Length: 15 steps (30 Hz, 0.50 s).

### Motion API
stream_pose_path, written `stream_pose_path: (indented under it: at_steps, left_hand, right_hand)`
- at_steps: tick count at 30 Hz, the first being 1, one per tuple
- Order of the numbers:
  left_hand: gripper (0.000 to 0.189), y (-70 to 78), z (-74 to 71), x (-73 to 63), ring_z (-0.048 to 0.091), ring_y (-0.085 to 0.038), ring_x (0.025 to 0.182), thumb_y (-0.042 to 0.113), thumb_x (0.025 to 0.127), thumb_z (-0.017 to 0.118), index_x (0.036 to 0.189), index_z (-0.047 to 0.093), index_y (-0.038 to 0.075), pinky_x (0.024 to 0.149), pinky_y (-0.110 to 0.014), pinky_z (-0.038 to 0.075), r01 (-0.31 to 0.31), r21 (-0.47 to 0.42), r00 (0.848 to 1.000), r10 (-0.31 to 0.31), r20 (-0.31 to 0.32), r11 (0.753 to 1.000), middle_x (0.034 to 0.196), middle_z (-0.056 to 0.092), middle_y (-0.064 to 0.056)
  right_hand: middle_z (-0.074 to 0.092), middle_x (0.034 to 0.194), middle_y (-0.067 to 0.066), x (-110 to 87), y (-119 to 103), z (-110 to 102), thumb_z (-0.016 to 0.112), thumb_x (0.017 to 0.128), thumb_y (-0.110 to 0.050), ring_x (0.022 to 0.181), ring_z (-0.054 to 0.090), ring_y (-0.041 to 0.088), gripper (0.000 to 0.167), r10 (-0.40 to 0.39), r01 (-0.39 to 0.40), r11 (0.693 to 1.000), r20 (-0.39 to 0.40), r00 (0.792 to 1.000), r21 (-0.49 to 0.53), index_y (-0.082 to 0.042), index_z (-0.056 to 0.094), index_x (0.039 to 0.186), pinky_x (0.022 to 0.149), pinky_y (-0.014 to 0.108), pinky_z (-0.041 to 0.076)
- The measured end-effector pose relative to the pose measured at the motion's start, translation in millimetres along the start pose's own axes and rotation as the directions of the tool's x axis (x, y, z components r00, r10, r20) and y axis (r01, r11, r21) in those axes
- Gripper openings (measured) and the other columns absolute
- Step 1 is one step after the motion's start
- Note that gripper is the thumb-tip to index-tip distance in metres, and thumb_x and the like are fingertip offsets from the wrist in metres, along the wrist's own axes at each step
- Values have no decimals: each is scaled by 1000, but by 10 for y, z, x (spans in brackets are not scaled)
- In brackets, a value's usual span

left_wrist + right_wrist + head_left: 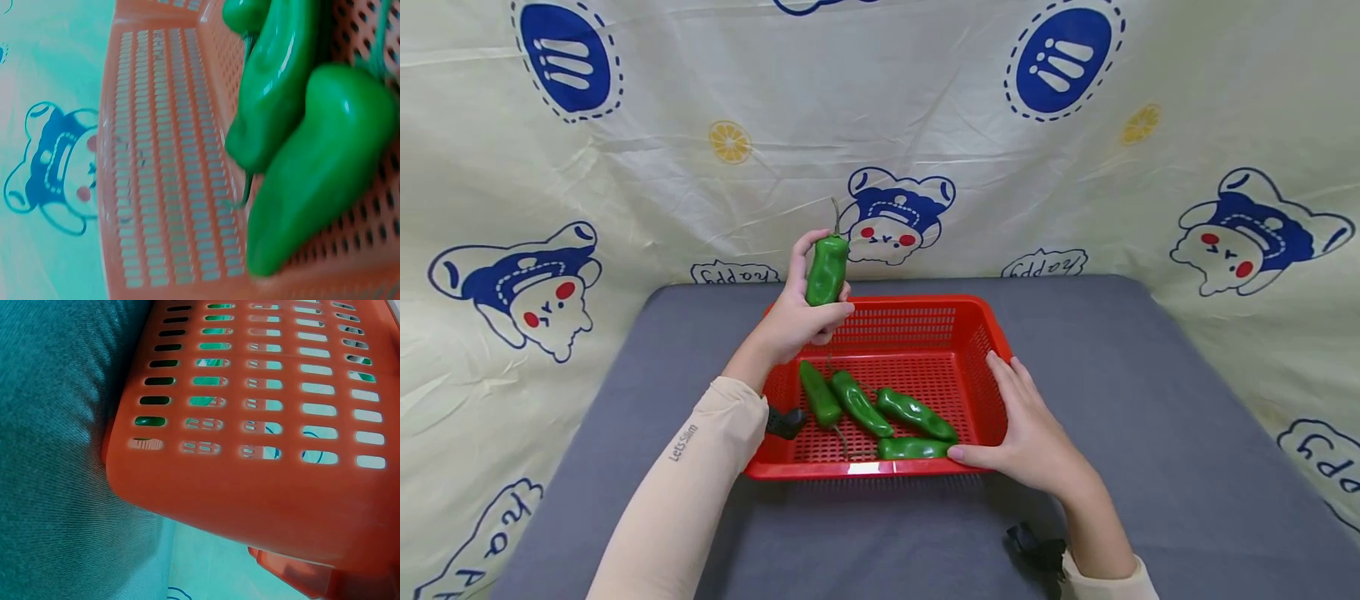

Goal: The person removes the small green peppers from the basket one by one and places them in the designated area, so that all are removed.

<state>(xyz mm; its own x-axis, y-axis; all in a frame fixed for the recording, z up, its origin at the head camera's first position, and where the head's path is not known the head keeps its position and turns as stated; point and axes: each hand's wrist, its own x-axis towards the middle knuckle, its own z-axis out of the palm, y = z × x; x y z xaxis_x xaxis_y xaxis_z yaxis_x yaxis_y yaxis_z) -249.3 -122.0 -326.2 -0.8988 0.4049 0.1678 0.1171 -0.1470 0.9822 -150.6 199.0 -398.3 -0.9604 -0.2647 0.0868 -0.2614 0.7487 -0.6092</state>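
Note:
A green pepper (827, 271), stem upward, is held in my left hand (801, 308) over the back left of a red plastic basket (977, 312). The thumb crosses its lower end. Several more green peppers (859, 403) lie on the slotted basket floor toward the front; two large peppers (331, 144) fill much of the left wrist view. My right hand (1030, 429) rests on the basket's front right corner, thumb at the front rim and fingers spread along the right rim. The right wrist view shows the slotted outer wall (206, 478) of the basket, without the hand itself.
A grey cloth (865, 542) covers the table beneath the basket. Behind it hangs a pale curtain (925, 108) printed with cartoon figures. Black wrist-worn devices show beside the left wrist (786, 422) and the right wrist (1037, 550).

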Motion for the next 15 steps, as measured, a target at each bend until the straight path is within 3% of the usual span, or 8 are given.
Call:
stream_pose_path:
  at_steps: [6, 15]
  left_hand:
    - [90, 18, -260, -119, 43, -19, 63, -7, 90, 59, 139, 17, 55, 44, -27, 34, 1, 81, 999, 3, -49, 997, 97, 46, -9]
    - [91, 157, -613, -359, 40, -16, 55, -10, 90, 57, 142, 17, 53, 41, -26, 30, -67, 80, 992, 75, -97, 995, 96, 45, -10]
  right_hand:
    - [13, 164, 13, 0, 2, 1, 84, 70, -55, 150, 11, 38, 122, 4, -4, 1000, 3, 1000, -6, -16, 12, 160, 93, 66, 49]
    - [12, 165, 13, 16, -16, 2, 83, 71, -56, 151, 7, 39, 123, -3, 3, 1000, 16, 1000, -1, -15, 9, 160, 92, 69, 47]
